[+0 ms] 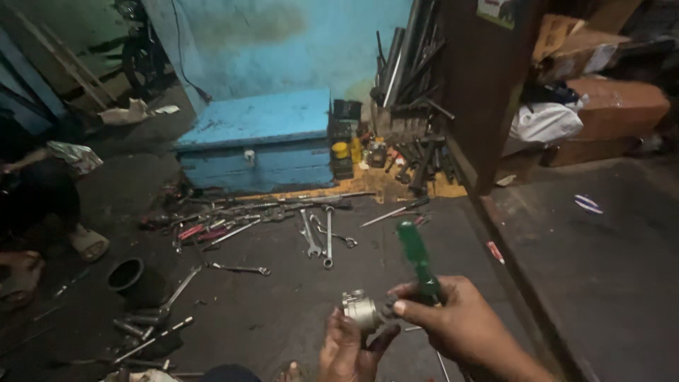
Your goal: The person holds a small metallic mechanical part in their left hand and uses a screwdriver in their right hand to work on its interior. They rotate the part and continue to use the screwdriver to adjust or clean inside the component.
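Floor: dark, grimy concrete strewn with spanners and loose rods — a black cup-shaped part at nine o'clock.
Room: blue-washed wall at twelve o'clock, with a blue wooden box below it; metal bars lean in the corner.
One o'clock: cardboard boxes (a white bag among them).
Left hand: fingers curled up around a small silvery metal fitting, low at six o'clock.
Right hand: closed on a green-handled screwdriver; its tip seems to meet the fitting, though the view is dim.
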